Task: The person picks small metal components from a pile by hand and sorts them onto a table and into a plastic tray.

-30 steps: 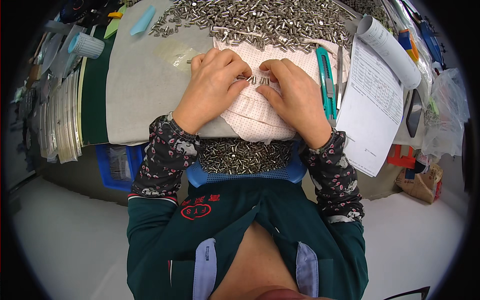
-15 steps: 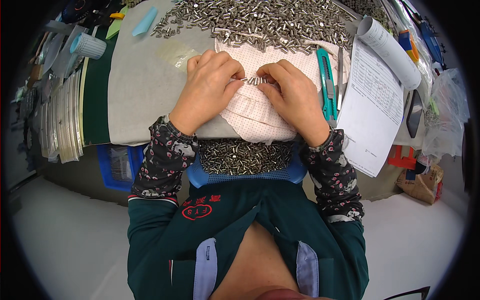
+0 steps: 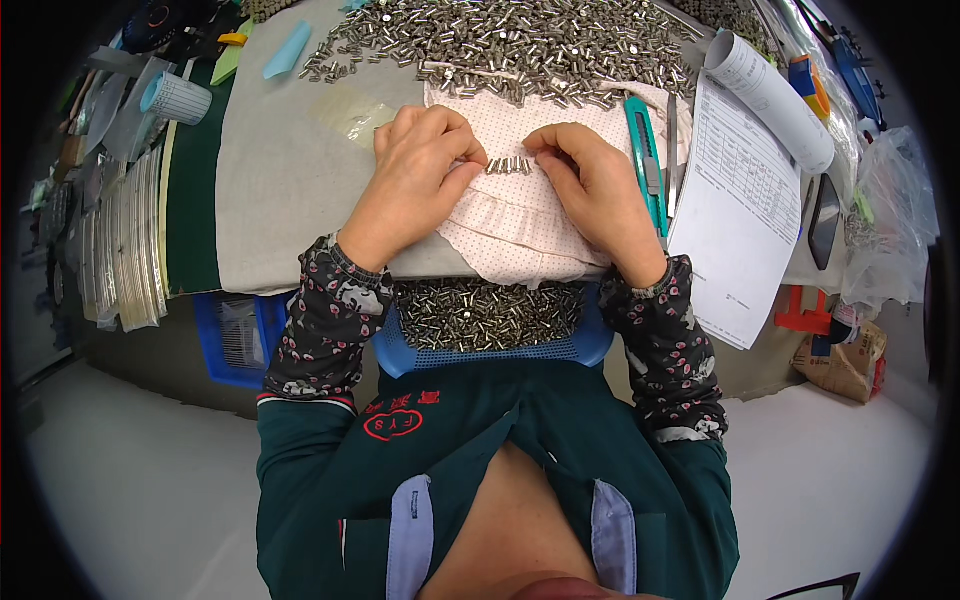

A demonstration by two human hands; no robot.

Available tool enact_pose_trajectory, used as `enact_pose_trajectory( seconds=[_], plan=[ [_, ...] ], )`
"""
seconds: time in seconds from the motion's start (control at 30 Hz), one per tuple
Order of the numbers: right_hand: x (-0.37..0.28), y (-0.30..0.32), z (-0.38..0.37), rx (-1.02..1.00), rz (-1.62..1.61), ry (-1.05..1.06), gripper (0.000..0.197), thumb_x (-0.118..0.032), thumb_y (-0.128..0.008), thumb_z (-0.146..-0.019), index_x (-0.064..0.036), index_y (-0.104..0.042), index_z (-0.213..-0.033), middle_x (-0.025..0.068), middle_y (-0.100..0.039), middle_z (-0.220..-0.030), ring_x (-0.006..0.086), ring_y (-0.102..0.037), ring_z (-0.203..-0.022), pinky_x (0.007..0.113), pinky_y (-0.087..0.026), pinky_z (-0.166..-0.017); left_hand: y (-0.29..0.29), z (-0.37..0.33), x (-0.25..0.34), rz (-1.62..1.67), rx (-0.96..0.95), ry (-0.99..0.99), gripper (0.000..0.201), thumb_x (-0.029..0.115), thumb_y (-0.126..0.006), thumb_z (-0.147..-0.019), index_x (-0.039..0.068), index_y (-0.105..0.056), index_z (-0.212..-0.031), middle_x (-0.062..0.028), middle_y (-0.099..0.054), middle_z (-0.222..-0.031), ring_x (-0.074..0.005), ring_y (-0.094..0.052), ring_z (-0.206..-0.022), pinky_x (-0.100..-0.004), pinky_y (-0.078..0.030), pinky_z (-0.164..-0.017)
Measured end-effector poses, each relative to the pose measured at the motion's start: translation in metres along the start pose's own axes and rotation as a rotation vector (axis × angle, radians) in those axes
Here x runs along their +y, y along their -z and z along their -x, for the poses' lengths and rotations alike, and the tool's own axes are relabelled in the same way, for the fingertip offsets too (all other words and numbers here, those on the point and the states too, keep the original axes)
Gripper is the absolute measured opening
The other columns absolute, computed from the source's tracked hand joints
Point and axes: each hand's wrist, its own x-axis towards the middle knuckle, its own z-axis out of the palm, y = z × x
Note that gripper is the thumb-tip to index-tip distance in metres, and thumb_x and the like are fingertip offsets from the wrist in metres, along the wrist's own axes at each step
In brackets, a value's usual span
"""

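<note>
A short row of small shiny metal pins [image 3: 508, 166] lies side by side on a white dotted cloth [image 3: 525, 240]. At the row's left end is my left hand [image 3: 420, 180], its thumb and forefinger pinched together; whatever is between them is hidden. My right hand [image 3: 595, 185] is by the right end, thumb and forefinger drawn close, and I cannot make out anything between the tips. Beyond both hands spreads a large heap of loose metal pins [image 3: 520, 45]. Below the table edge, a blue basket [image 3: 490, 357] holds many more pins.
Right of the cloth lie a green utility knife [image 3: 647, 165] and a thin metal strip [image 3: 672, 150]. Printed sheets [image 3: 735, 220] and a paper roll [image 3: 770, 105] are farther right. At left are a paper cup [image 3: 177, 95] and a clear plastic piece [image 3: 355, 112].
My right hand has shifted right, away from the pins, so more of the row shows. My left hand stays nearly in place at the row's left end.
</note>
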Motion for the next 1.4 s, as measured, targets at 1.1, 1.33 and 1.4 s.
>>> enact_pose_trajectory(
  seconds=[1.1,1.33,1.4],
  plan=[
    [-0.011,-0.013,0.004,0.028,0.161,-0.053,0.012,-0.016,-0.071,-0.079,-0.0085,-0.072,-0.088,0.0076,-0.064,-0.082,0.0275,-0.064,-0.082,0.040,-0.050,-0.070,-0.015,0.000,0.008,-0.003,0.054,0.047,0.010,0.018,-0.070,-0.082,0.013,-0.068,-0.090,-0.0003,-0.061,-0.085,-0.0219,-0.052,-0.095,-0.0393,-0.029,-0.093],
    [-0.012,-0.012,0.005,-0.020,0.048,-0.105,0.014,-0.012,-0.072,-0.076,-0.0086,-0.070,-0.089,0.0063,-0.064,-0.083,0.0263,-0.064,-0.082,0.039,-0.050,-0.071,-0.014,0.002,0.009,0.028,0.043,0.013,0.013,0.015,-0.072,-0.079,0.013,-0.066,-0.090,0.0004,-0.060,-0.087,-0.0214,-0.052,-0.096,-0.0390,-0.029,-0.093],
    [-0.014,-0.011,0.004,-0.028,0.029,-0.123,0.014,-0.012,-0.072,-0.076,-0.0083,-0.070,-0.089,0.0065,-0.064,-0.083,0.0263,-0.063,-0.083,0.040,-0.050,-0.071,-0.014,0.002,0.009,0.035,0.036,0.014,0.012,0.015,-0.071,-0.079,0.013,-0.065,-0.089,0.0003,-0.060,-0.086,-0.0213,-0.052,-0.096,-0.0387,-0.028,-0.094]
  ],
)
